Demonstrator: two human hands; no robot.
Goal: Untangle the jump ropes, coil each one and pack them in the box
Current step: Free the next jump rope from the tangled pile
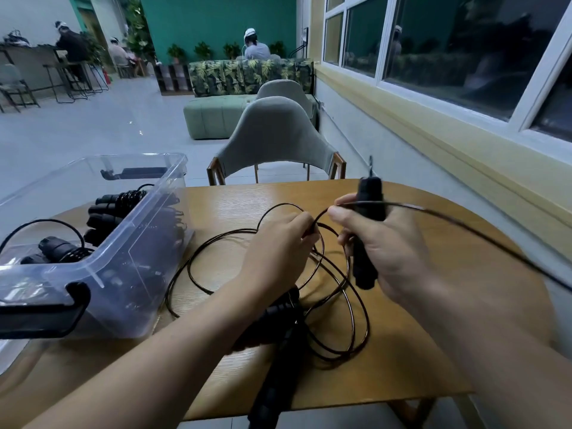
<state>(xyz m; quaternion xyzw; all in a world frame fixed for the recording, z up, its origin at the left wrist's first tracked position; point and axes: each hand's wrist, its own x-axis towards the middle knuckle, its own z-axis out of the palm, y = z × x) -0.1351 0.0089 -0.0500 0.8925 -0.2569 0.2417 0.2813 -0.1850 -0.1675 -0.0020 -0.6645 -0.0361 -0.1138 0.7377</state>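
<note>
Handles (275, 376) lying nearest, under the forearms, share the tabletop (433, 320) with loose loops (367, 323), left grip (278, 246) pinching the cord (322, 216), right grip (390, 243) clamped round another handle (370, 193) plus cord, so tugging now could probably cinch those loops into a knot before this one reaches the box (139, 243).

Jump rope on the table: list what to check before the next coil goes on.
1. Grip of right hand on handle: ok.
2. Pinch of left hand on cord: ok.
3. Loops of cord untangled: not ok, they cross on the table.
4. The other handles by the left wrist clear of the loops: cannot tell.
5. The box open, beside the left arm: ok.
</note>
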